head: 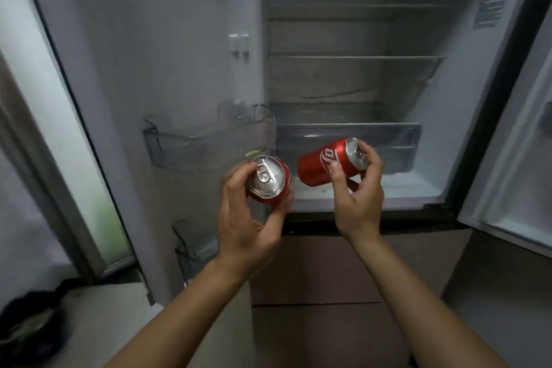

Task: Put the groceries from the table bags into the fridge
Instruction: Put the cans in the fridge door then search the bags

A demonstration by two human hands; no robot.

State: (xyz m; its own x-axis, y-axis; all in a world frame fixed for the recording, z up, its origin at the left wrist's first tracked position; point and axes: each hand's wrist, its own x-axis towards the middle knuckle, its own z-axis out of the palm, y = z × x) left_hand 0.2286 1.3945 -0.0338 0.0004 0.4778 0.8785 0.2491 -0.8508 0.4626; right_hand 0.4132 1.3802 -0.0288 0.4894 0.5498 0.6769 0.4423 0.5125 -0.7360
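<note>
Cans fill both my hands: the left hand curls round one red can, top facing me, just near of the door bin. The right hand pinches the second can by its top end, tilted sideways before the fridge drawer. The shelves look bare, so I judge nothing is stowed yet, and the bags are out of view.

Dark blurred bundle lower left, on pale surface; glass panel far left, green behind.
</note>
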